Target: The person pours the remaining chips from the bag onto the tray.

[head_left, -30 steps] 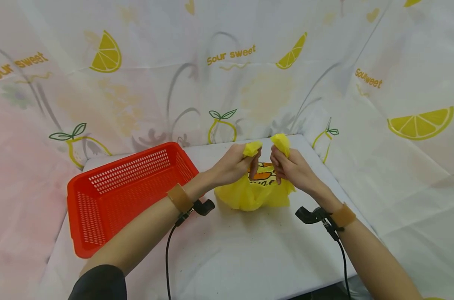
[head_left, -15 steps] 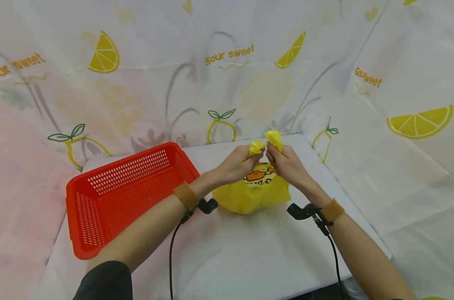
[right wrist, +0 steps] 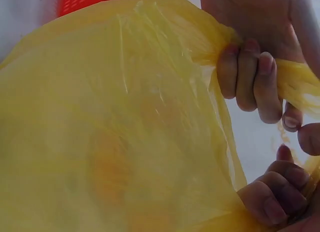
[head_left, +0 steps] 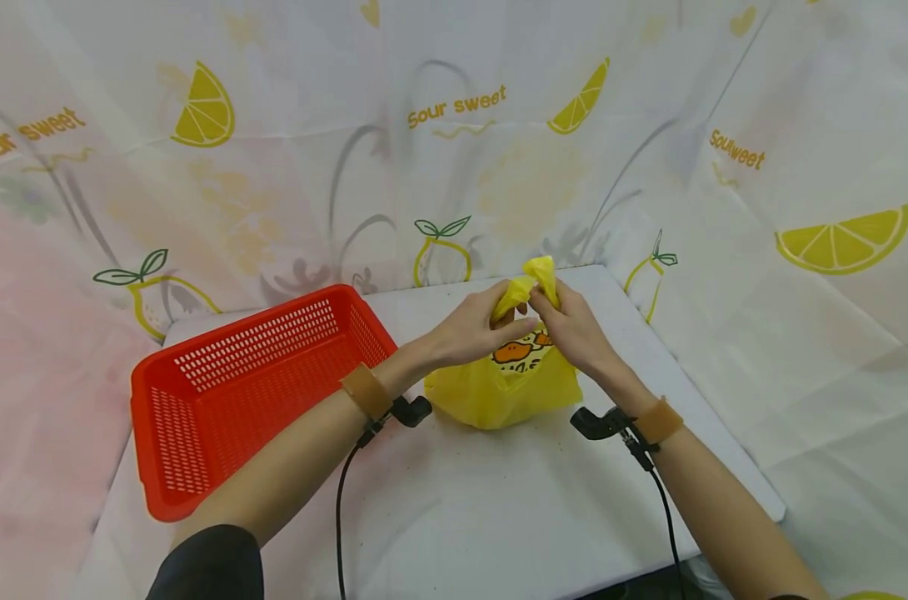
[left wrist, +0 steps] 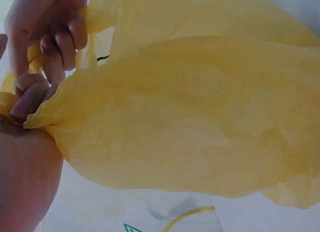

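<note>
A yellow plastic bag (head_left: 491, 396) with a printed duck face sits on the white table, its body bulging in both wrist views. My left hand (head_left: 472, 329) curls its fingers round one gathered bag handle, and the thumb stands straight out to the right. Close beside it, my right hand (head_left: 577, 333) grips the other handle, whose end sticks up above the fist. In the right wrist view the left hand (right wrist: 260, 37) shows several fingers wrapped over the plastic. What the bag contains cannot be made out through the film.
To the left stands a red plastic basket (head_left: 141, 417) with perforated walls, partly behind my left forearm. White table surface (head_left: 499, 517) lies in front of the bag. A lemon-print cloth (head_left: 454, 183) hangs behind and at the right. Black cables trail from both wrist cameras.
Both hands have come closer together, bringing the two handle ends next to each other. The left thumb has straightened away from its handle. The bag's body has barely shifted.
</note>
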`<state>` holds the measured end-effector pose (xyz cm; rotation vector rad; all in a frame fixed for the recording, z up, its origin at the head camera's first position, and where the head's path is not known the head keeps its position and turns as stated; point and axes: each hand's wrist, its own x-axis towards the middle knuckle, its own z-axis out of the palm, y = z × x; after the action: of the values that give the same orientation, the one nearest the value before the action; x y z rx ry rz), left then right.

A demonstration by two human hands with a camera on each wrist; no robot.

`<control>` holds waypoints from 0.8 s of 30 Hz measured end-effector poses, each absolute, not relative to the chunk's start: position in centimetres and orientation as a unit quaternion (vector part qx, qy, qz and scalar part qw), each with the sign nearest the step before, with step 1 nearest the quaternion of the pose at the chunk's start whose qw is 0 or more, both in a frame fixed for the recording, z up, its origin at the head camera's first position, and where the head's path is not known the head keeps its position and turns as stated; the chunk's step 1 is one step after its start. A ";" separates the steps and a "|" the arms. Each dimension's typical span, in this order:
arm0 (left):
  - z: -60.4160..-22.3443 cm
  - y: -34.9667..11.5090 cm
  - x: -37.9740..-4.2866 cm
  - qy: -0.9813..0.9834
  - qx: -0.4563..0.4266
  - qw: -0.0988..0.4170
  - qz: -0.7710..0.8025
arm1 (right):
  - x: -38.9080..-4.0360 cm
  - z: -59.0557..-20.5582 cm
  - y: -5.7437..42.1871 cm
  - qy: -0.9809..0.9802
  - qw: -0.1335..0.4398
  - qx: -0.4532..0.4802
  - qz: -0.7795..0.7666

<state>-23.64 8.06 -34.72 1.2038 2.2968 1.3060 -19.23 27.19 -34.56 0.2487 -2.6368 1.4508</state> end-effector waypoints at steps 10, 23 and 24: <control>-35.0 8.3 -23.0 0.700 0.431 0.198 0.534 | -18.9 -34.7 27.0 -0.809 0.013 0.139 0.572; -35.5 8.6 -22.8 0.710 0.399 0.183 0.550 | -17.8 -34.9 25.8 -0.851 0.037 0.130 0.508; -35.5 8.6 -22.8 0.709 0.397 0.185 0.554 | -17.8 -34.9 25.7 -0.860 0.041 0.128 0.493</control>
<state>-22.80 8.58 -35.52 1.1179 1.9972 1.5609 -17.75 25.68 -34.92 0.3912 -2.6332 1.5089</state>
